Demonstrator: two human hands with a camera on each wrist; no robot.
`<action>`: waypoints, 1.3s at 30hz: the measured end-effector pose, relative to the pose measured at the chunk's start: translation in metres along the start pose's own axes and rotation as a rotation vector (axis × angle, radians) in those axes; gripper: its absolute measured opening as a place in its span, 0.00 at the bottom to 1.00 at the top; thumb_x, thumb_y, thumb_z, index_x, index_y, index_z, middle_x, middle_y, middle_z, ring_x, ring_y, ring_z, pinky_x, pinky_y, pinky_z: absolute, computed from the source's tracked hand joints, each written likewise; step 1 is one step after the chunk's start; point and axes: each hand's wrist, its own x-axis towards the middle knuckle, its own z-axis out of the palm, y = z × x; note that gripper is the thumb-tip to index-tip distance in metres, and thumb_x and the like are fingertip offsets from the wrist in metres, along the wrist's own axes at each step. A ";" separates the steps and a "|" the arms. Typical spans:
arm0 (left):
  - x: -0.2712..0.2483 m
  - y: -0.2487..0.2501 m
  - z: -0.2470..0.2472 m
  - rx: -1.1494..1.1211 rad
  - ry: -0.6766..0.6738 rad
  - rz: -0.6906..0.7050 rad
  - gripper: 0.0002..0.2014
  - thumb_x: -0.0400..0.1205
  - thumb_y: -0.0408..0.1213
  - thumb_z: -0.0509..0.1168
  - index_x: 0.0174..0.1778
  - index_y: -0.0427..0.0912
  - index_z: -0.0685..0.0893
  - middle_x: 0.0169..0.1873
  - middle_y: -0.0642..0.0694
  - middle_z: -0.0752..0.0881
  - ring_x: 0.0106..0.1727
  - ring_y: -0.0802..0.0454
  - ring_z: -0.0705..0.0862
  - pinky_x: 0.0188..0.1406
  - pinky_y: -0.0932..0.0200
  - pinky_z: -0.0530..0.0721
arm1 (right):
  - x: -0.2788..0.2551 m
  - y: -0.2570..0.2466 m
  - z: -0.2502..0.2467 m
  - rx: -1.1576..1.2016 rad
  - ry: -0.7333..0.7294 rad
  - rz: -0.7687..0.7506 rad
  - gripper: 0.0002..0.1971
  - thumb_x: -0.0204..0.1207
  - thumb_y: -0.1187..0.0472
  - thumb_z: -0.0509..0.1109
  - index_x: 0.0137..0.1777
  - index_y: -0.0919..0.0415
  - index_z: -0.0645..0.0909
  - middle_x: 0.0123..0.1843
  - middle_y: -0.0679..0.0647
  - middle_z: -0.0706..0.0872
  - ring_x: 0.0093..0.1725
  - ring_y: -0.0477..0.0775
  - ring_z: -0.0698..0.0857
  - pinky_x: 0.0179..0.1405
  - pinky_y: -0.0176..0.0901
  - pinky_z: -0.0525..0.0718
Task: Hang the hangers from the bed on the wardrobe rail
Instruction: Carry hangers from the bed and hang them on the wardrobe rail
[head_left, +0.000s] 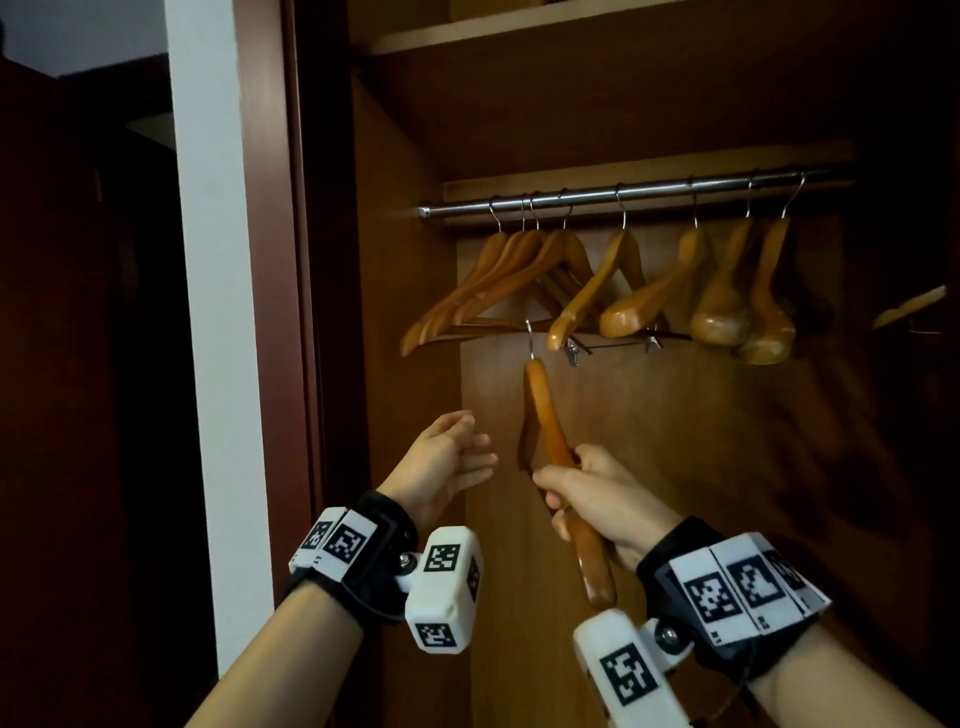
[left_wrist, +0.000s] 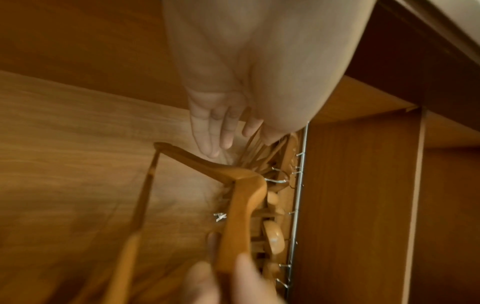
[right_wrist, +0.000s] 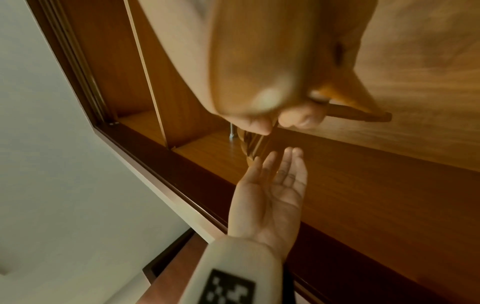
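Note:
My right hand (head_left: 587, 486) grips a wooden hanger (head_left: 545, 415) by its lower arm, inside the open wardrobe. Its metal hook (head_left: 530, 340) points up, below the chrome rail (head_left: 623, 195). Several wooden hangers (head_left: 576, 283) hang on that rail. My left hand (head_left: 452, 457) is open and holds nothing, its fingers stretched toward the held hanger, a little to its left. The left wrist view shows the held hanger (left_wrist: 241, 205), the left hand's fingers (left_wrist: 213, 133) and the rail (left_wrist: 298, 185). In the right wrist view the open left hand (right_wrist: 272, 191) lies palm up; the right hand's fingers (right_wrist: 298, 117) curl round the hanger's bar (right_wrist: 358, 115).
A shelf (head_left: 519, 31) runs above the rail. The wardrobe's side panel (head_left: 405, 312) and dark door frame (head_left: 270, 260) stand close on the left, beside a white wall strip (head_left: 208, 260). Another hanger end (head_left: 909, 306) shows at far right.

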 end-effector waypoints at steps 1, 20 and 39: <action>0.001 0.000 0.004 0.003 -0.012 -0.002 0.15 0.89 0.40 0.56 0.71 0.43 0.73 0.47 0.42 0.83 0.45 0.46 0.86 0.41 0.55 0.85 | 0.001 -0.004 -0.001 0.014 0.021 -0.011 0.08 0.77 0.59 0.68 0.52 0.62 0.76 0.36 0.56 0.79 0.29 0.52 0.78 0.31 0.47 0.77; 0.023 0.007 0.007 -0.015 -0.108 0.037 0.14 0.88 0.41 0.57 0.68 0.44 0.75 0.49 0.40 0.83 0.45 0.46 0.85 0.53 0.48 0.85 | 0.059 -0.056 0.012 0.117 0.328 -0.063 0.17 0.75 0.54 0.67 0.59 0.63 0.76 0.51 0.60 0.83 0.57 0.65 0.84 0.62 0.61 0.82; 0.065 0.001 0.008 -0.015 -0.125 0.028 0.16 0.88 0.41 0.56 0.71 0.45 0.74 0.54 0.40 0.85 0.52 0.44 0.86 0.52 0.51 0.86 | 0.161 -0.160 -0.057 -0.167 0.447 -0.078 0.17 0.77 0.55 0.63 0.60 0.65 0.80 0.56 0.63 0.88 0.55 0.65 0.87 0.60 0.56 0.83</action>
